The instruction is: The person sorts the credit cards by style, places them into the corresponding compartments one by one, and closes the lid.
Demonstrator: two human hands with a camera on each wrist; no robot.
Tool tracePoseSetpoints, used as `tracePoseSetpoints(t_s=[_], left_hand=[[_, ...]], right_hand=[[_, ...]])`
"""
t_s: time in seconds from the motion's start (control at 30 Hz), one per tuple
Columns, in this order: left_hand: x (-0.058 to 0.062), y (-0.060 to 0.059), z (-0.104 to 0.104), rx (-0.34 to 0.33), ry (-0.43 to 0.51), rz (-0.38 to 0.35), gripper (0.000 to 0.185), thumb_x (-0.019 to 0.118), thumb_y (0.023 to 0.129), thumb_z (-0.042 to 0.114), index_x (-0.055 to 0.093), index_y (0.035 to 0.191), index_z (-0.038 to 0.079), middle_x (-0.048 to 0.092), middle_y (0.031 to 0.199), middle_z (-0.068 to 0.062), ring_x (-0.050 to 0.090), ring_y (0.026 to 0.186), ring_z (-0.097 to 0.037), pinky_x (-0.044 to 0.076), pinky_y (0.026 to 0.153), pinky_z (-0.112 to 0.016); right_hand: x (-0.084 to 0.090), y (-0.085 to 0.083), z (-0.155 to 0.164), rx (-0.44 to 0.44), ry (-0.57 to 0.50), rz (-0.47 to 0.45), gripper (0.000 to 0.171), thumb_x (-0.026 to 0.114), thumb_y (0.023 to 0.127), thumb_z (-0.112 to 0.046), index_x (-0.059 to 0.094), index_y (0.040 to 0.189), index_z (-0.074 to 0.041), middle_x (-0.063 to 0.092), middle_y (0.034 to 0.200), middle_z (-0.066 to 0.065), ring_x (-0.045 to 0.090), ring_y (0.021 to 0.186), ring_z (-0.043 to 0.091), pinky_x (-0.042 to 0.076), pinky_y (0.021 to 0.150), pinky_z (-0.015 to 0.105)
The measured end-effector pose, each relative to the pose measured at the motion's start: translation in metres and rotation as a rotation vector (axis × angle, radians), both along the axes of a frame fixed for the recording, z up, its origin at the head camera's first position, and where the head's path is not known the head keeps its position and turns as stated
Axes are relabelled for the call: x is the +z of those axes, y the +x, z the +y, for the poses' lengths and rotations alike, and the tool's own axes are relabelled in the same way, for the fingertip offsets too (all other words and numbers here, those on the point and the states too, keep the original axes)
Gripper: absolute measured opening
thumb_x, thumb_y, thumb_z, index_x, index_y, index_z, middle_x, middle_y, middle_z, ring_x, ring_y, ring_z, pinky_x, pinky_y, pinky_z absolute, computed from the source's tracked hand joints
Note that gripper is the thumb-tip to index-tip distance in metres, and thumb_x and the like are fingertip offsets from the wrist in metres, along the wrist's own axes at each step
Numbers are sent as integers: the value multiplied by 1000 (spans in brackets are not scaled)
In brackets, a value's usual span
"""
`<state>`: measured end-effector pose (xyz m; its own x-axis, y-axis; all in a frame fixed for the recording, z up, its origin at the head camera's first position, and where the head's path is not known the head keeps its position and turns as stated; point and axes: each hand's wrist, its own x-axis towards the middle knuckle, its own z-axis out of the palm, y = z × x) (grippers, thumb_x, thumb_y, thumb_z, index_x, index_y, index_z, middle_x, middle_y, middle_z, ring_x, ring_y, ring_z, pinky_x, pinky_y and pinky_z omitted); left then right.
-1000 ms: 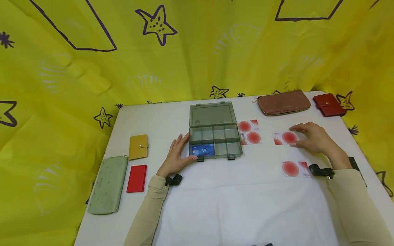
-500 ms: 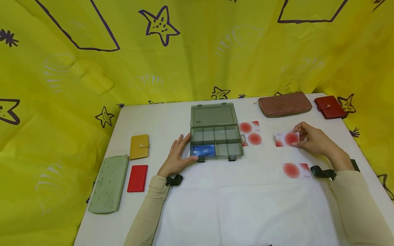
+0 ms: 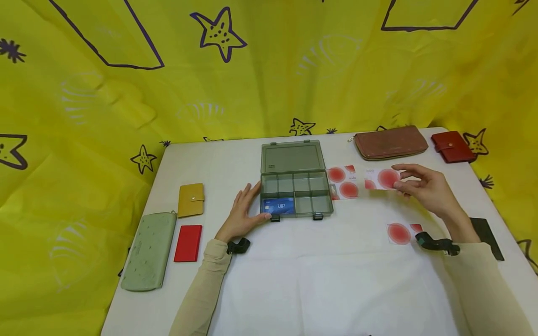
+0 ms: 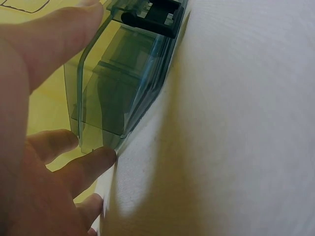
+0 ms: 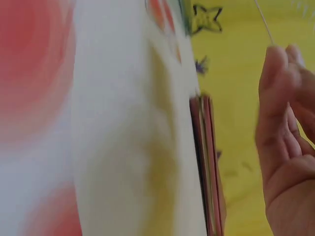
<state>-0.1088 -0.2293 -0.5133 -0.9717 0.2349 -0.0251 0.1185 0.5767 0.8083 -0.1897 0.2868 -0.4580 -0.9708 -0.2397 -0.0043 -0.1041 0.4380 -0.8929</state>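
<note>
A grey-green clear plastic organizer box (image 3: 293,157) lies with its lid folded back. Its front left compartment holds a blue VIP card (image 3: 279,206). My left hand (image 3: 237,218) rests against the box's left side, thumb at the front edge; in the left wrist view its fingertips touch the clear wall (image 4: 115,93). Between thumb and fingers, my right hand (image 3: 428,189) pinches a white card with red circles (image 3: 380,179), raised off the table. The right wrist view shows this card edge-on, as a thin line above the fingertips.
Similar red-circle cards (image 3: 336,175) lie against the box's right side, another (image 3: 398,233) below the right wrist. Brown wallet (image 3: 391,143), red wallet (image 3: 453,146) and black flat item (image 3: 486,238) lie right; yellow card holder (image 3: 190,200), red booklet (image 3: 187,243), green wallet (image 3: 148,252) left.
My right hand has pinched the card, lifted it off the table and moved it leftward toward the box. The left hand has stayed at the box.
</note>
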Motion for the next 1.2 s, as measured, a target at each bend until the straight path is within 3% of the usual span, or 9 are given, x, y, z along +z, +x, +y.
tracePoseSetpoints(t_s=[0.17,0.33,0.5,0.63,0.87,0.97,1.2], left_hand=[[1,-2,0,-17,-4,18,100,81,94,40,22,172,23,32,175,-9,2,167,-35,-3,134,-60],[1,-4,0,-37,-21,42,100,82,94,39,22,171,20,33,174,-11,5,167,-34,-3,135,-56],[0,-5,0,-32,-26,34,100,82,94,35,21,172,21,31,175,-10,3,167,-34,-3,135,-58],[-1,-4,0,-17,-25,20,99,82,94,32,21,172,22,30,175,-9,3,167,-34,-3,135,-58],[1,0,-1,-6,-10,23,99,82,94,36,23,171,23,32,174,-10,4,167,-34,-2,135,-58],[1,-1,0,-10,-12,25,99,82,94,37,23,171,23,32,174,-10,4,167,-35,-3,135,-59],[1,0,0,4,-21,2,99,82,94,35,22,172,24,26,177,-9,1,167,-36,-1,134,-61]], right_hand=[[-1,10,-31,146,-210,-49,56,71,94,12,59,147,0,70,117,-12,75,89,7,64,79,18],[-13,17,-65,314,-351,-43,56,74,89,17,58,142,11,73,120,-7,70,94,9,64,80,20],[-22,20,-99,353,-279,58,55,82,84,14,62,135,13,73,109,-1,68,91,9,62,81,16],[-23,20,-123,367,-171,123,56,89,80,6,68,131,6,69,100,8,64,85,12,58,76,13],[-25,18,-148,384,62,316,61,99,71,-10,74,126,-7,66,87,4,59,71,15,51,63,24],[-24,19,-149,373,84,362,61,100,69,-11,75,125,-7,67,88,4,60,70,14,51,62,26],[-25,20,-142,306,65,355,57,99,70,-7,76,122,-7,70,91,2,64,72,15,53,65,20]])
